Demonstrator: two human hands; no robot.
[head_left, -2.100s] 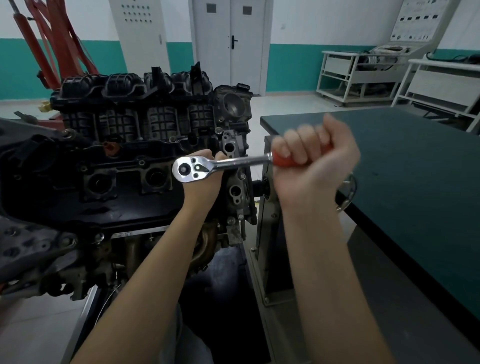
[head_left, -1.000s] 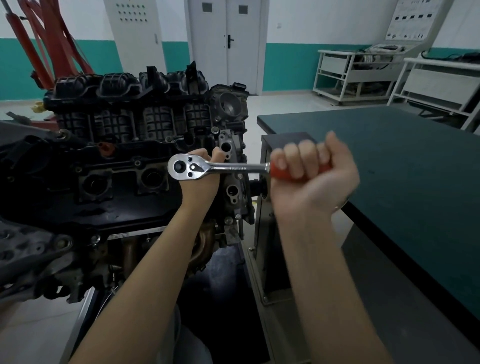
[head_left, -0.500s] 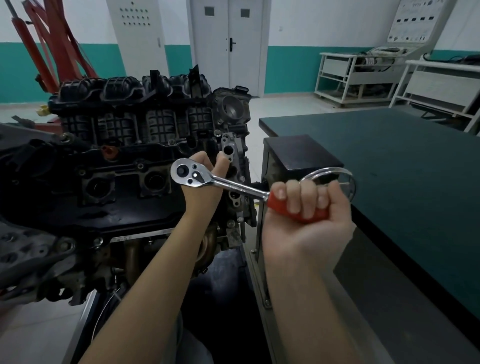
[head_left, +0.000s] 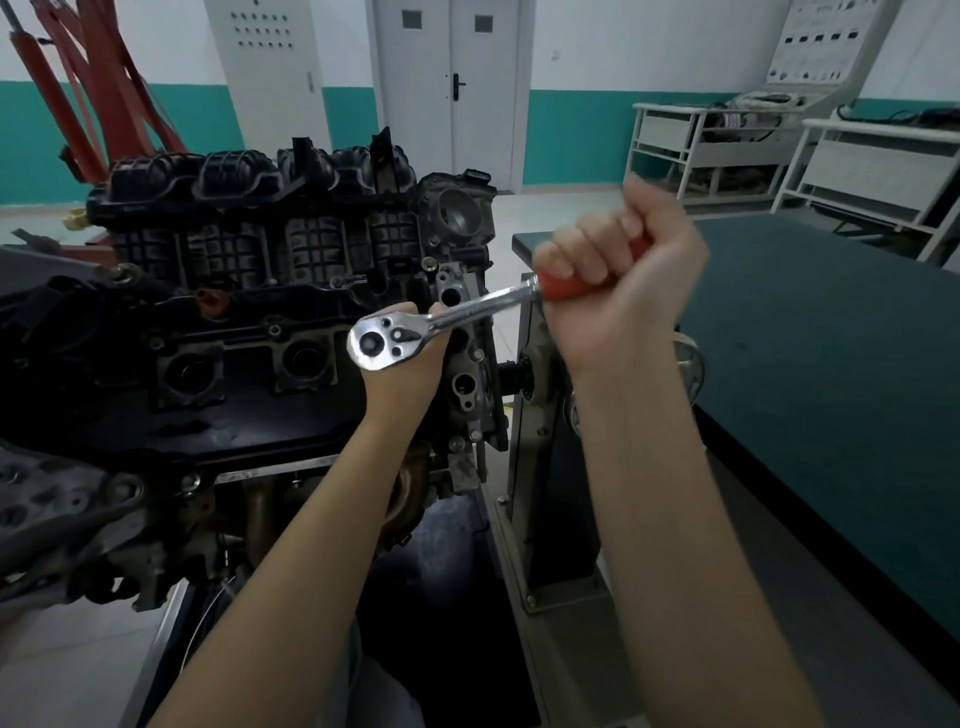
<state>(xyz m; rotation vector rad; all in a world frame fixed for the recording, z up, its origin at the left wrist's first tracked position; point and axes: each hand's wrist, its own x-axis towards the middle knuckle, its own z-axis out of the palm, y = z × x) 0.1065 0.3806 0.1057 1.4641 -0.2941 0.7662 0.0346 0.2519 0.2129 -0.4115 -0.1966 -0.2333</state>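
Ratchet (head_left: 467, 310) — green bench (head_left: 831, 338) (teal-banded walls (head_left: 571, 135))

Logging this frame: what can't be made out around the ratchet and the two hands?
Head view, the only one:
What sits under the ratchet head: hidden by the head itself and the left hand.
How the left hand grips: unclear, most of it lies behind the head.
The red handle: largely covered by the right hand, which is motion-blurred.
The wall chart: print too small.
The red hoist: cut off by the top edge.
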